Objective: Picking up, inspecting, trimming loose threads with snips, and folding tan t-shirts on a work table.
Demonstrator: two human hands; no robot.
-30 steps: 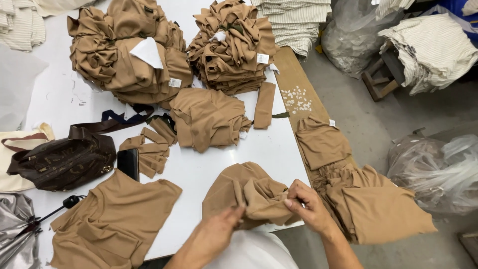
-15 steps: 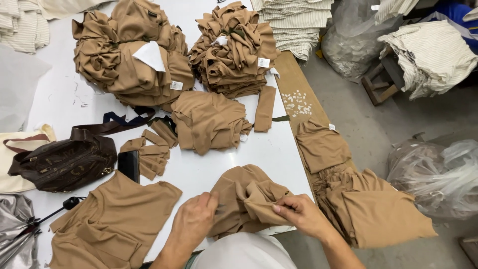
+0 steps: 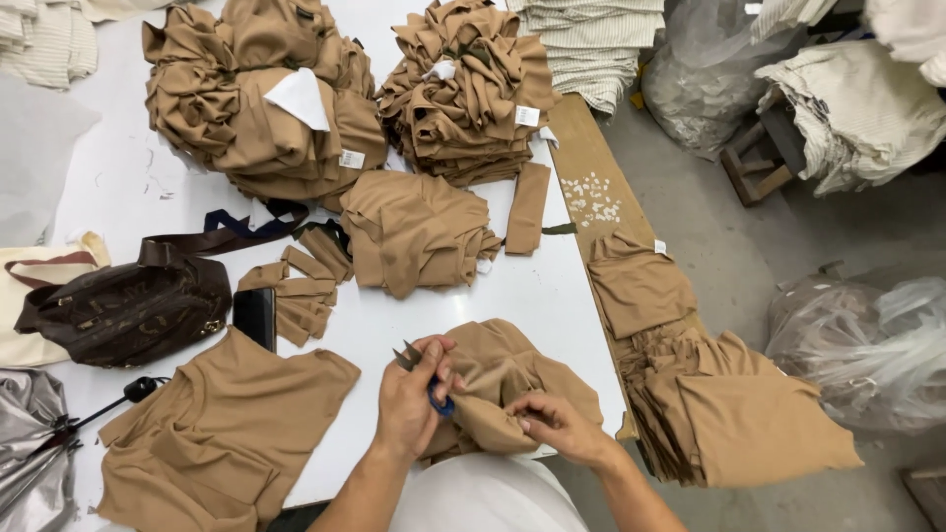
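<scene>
Your left hand grips small snips w/ dull metal blades & blue plastic handle; your right hand pinches the crumpled tan knit cloth piece, soft & matt. Smooth white laminate table. Dark brown leather-look handbag, slight sheen.

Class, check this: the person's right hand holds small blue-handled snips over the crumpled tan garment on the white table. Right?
Not quite. The head view shows the small blue-handled snips in the left hand; the right hand grips the crumpled tan garment on the white table.

White worktable, grey concrete floor, wooden stool, clear plastic bags, even light
</scene>
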